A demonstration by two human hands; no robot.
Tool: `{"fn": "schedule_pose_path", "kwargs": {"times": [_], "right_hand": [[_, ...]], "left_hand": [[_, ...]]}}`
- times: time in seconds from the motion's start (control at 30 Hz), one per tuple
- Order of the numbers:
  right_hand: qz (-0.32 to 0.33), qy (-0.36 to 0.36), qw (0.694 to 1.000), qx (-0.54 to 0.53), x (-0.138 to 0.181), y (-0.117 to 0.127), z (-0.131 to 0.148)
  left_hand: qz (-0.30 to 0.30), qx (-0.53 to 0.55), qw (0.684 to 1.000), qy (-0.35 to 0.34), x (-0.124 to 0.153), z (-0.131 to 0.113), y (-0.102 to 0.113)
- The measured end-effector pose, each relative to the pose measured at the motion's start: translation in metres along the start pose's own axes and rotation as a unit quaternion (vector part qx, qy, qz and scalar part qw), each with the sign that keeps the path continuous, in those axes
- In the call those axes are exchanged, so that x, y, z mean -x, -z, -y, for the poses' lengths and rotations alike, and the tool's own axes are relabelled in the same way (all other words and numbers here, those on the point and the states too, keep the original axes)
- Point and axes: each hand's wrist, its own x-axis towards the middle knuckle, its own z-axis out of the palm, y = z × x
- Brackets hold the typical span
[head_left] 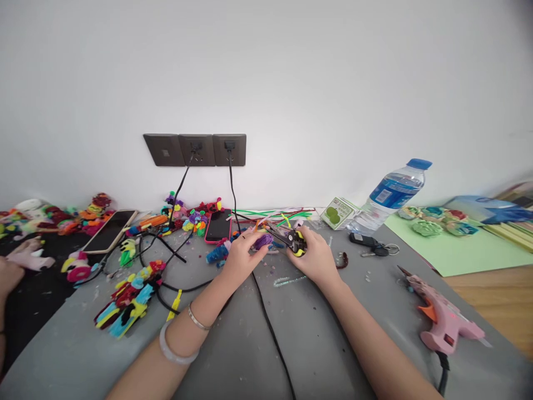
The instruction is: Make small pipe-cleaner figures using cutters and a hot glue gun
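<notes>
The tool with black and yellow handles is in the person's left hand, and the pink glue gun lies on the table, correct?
Not quite: the head view shows the tool in the person's right hand, not the left hand. The pink glue gun does lie on the table.

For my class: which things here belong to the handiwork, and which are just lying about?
Belonging, judging by the hands:
purple fuzzy piece, in the left hand
black-and-yellow-handled metal tool, in the right hand

Apparently lying about:
blue-capped clear plastic bottle
black plastic key fob
green-and-white cardboard box
</notes>
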Motion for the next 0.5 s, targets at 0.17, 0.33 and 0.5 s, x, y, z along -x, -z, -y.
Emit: {"fn": "schedule_pose_path", "kwargs": {"times": [0.17,0.33,0.5], "right_hand": [[0.006,-0.02,1.0,-0.002,0.0,-0.001,-0.002],[-0.032,-0.087,0.995,-0.031,-0.002,0.001,-0.004],[-0.091,-0.213,0.966,-0.112,-0.006,0.01,-0.016]], "left_hand": [[0.027,0.048,0.996,0.069,-0.002,-0.011,0.006],[0.043,0.07,0.994,0.073,-0.003,-0.018,0.01],[0.024,0.074,0.993,0.089,-0.002,-0.017,0.009]]}}
